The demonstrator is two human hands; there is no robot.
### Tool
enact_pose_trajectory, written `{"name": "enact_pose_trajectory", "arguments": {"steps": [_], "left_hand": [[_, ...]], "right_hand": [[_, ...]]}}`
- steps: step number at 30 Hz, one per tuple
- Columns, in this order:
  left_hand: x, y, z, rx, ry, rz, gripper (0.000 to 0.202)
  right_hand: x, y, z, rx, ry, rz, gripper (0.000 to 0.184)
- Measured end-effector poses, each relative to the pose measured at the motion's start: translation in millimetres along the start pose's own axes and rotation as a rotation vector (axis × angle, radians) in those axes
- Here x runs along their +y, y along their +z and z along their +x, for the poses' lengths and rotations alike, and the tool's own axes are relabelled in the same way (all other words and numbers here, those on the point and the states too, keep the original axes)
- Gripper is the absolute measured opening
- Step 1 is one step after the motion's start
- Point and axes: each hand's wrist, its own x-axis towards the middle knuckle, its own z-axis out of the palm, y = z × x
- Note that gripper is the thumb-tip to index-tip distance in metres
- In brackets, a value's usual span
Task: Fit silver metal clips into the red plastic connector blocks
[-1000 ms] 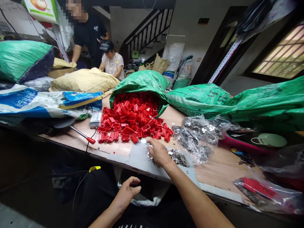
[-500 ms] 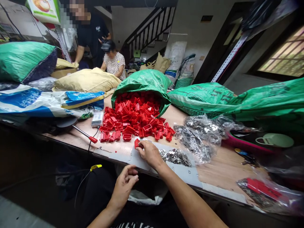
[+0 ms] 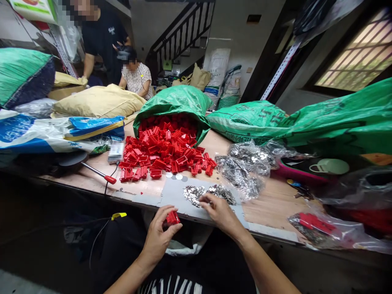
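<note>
My left hand (image 3: 159,232) grips a small red plastic housing (image 3: 173,218) between thumb and fingers, just off the table's front edge. Over the grey sheet (image 3: 171,196), my right hand (image 3: 217,210) has its fingertips pinched at the near side of a pile of small shiny metal pieces (image 3: 193,195). Whether a piece is between those fingertips is too small to tell. Beyond the sheet, a heap of red plastic housings (image 3: 165,149) spills from the mouth of a green woven sack (image 3: 177,98).
Clear plastic bags of metal parts (image 3: 241,175) lie to the right, near a pink-rimmed tray (image 3: 301,176) with a pale green cup (image 3: 332,166). A red-tipped lever (image 3: 109,179) juts out at left. Full sacks (image 3: 101,100) line the back; two people are beyond them.
A red housing was in my right hand at the heap's front; one is now in my left hand. My right hand has moved right and nearer, to the metal pieces. The view has shifted slightly.
</note>
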Motion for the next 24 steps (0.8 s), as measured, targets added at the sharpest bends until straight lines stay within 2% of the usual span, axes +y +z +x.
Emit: {"name": "enact_pose_trajectory", "arguments": {"steps": [1,2,6,10,15,20,24], "left_hand": [[-1.5,-1.1,-0.2,-0.004,-0.037,-0.015,0.03],[-2.9,-1.9,-0.4,-0.022,-0.085,-0.051,0.033],[-3.2,0.6,-2.5,-0.104,-0.279,-0.277,0.049],[2.9,6.4,-5.8,-0.1,-0.34,-0.361,0.053],[3.7,3.2,-7.3,-0.115,-0.349,-0.376,0.049],[-0.3,-0.2,-6.4,-0.105,-0.341,-0.399,0.045],[-0.2,1.2,-5.9,-0.112,-0.351,-0.436,0.045]], "right_hand": [[10.8,-9.0,0.3,0.12,0.027,-0.151,0.016],[20.8,-16.2,0.4,0.173,0.062,-0.264,0.016],[45.5,-24.9,-1.2,0.192,0.125,-0.481,0.014],[47.8,-16.5,-1.0,0.207,0.105,-0.515,0.013],[44.6,-13.1,-2.2,0.202,0.062,-0.509,0.008],[45.1,-11.5,-14.0,0.199,-0.007,-0.482,0.012],[48.0,-14.0,-22.3,0.197,-0.007,-0.443,0.016]]}}
